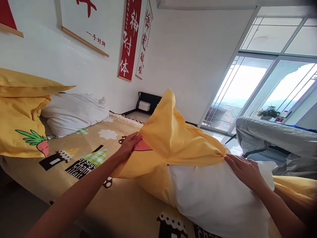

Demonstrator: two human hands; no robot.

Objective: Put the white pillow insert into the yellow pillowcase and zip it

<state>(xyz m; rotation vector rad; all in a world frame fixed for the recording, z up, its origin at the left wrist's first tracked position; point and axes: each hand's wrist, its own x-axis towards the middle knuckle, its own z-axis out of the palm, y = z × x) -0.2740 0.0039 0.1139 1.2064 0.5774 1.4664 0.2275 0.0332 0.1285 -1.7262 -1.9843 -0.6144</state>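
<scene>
A yellow pillowcase [183, 142] is partly drawn over a white pillow [218, 195] on the bed, its cloth bunched and peaked upward in the middle. My left hand [128, 147] is closed on the pillowcase's left side, beside a pink printed patch. At the other side, my right hand [244, 168] pinches the pillowcase's edge, with the palm over the white pillow. The pillow's near right part lies bare outside the case. Folds hide how far it reaches inside.
The bed [138, 198] has a tan patterned cover. Yellow pillows with a carrot print [22, 125] and another white pillow [76, 112] lie at left. More yellow cloth [297, 188] is at right. A covered piece of furniture [277, 135] stands near the glass doors [237, 86].
</scene>
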